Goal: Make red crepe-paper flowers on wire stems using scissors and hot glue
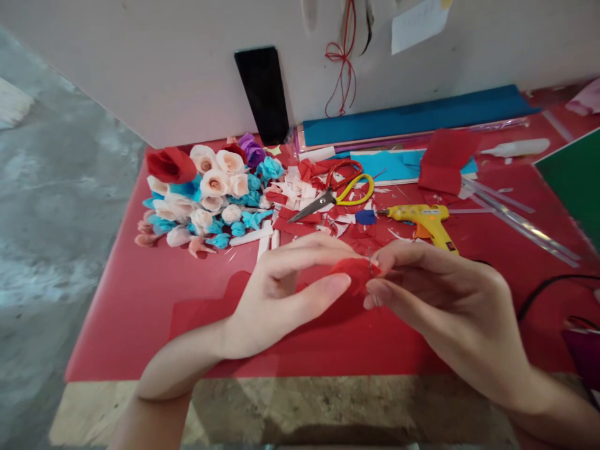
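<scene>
Between my two hands, above the front of the red table, is a small piece of red crepe paper (pixel 355 267), cupped like a petal. My left hand (pixel 285 287) pinches its left side between thumb and fingers. At its right end the fingertips of my right hand (pixel 435 300) close on the paper, where a thin dark wire-like line shows. Beyond my hands lie scissors (pixel 328 199) with one red and one yellow handle loop. A yellow hot glue gun (pixel 424 219) rests just past my right hand, its nozzle toward a small blue piece (pixel 365 217).
Paper flowers (pixel 213 184) in white, blue, red and purple are heaped at the left. Paper scraps (pixel 300 187) litter the middle. A black phone (pixel 263 94) leans on the wall. Blue paper (pixel 412 115), glue sticks (pixel 525 225) and a white bottle (pixel 520 148) lie at the back right.
</scene>
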The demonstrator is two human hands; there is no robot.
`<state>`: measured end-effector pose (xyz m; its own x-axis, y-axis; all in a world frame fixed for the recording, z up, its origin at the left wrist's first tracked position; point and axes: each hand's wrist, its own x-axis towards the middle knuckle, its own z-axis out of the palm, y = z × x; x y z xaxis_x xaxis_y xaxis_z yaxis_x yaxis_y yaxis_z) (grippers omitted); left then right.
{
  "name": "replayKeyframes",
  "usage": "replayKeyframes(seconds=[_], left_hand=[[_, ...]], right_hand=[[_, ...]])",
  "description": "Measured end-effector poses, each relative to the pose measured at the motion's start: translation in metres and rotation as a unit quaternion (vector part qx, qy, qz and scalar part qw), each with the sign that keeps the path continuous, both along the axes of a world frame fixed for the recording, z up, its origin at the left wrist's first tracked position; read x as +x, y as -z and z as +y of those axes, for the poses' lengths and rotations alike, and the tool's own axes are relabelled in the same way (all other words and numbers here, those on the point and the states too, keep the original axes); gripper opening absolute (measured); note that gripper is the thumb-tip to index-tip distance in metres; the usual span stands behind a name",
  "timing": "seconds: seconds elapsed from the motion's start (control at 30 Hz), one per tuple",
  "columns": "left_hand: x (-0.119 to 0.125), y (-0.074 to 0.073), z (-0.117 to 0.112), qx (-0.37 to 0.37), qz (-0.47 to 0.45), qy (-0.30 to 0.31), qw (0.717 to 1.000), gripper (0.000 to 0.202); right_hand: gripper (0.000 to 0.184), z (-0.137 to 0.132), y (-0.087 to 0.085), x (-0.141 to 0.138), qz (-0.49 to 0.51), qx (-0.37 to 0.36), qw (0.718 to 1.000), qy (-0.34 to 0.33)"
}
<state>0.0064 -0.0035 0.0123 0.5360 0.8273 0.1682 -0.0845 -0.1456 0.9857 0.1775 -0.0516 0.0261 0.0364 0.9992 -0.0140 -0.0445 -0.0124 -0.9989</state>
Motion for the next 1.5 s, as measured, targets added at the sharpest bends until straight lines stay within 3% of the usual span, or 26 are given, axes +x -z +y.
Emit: replayKeyframes(seconds=[0.5,0.73,0.9,1.03,1.33,1.5], left_hand=[[0.000,-0.001,0.002,-0.124,-0.019,0.044,0.991,0.018],[0.009,-0.006,0.008,-0.157,-0.048,-0.004,0.987,0.042],[0.011,0.009,0.011,-0.106,-0.091,0.010,0.990,0.019],[0.011,0.020,0.010,-0.048,-0.111,0.041,0.992,0.016],[0.008,0.022,0.009,-0.028,-0.126,0.057,0.990,0.020],[0.008,0.021,0.008,-0.062,-0.123,0.067,0.988,0.019]], right_hand=[[0.011,0.003,0.001,0.001,0.003,-0.010,1.000,-0.024],[0.010,0.002,0.002,0.003,0.004,-0.019,0.999,-0.046],[0.009,0.001,0.003,0.004,0.002,-0.022,0.998,-0.063],[0.007,0.001,0.002,0.004,0.009,-0.018,0.997,-0.073],[0.005,0.000,0.003,0.003,-0.003,-0.012,0.997,-0.070],[0.005,-0.003,0.004,0.004,0.014,-0.017,0.997,-0.075]])
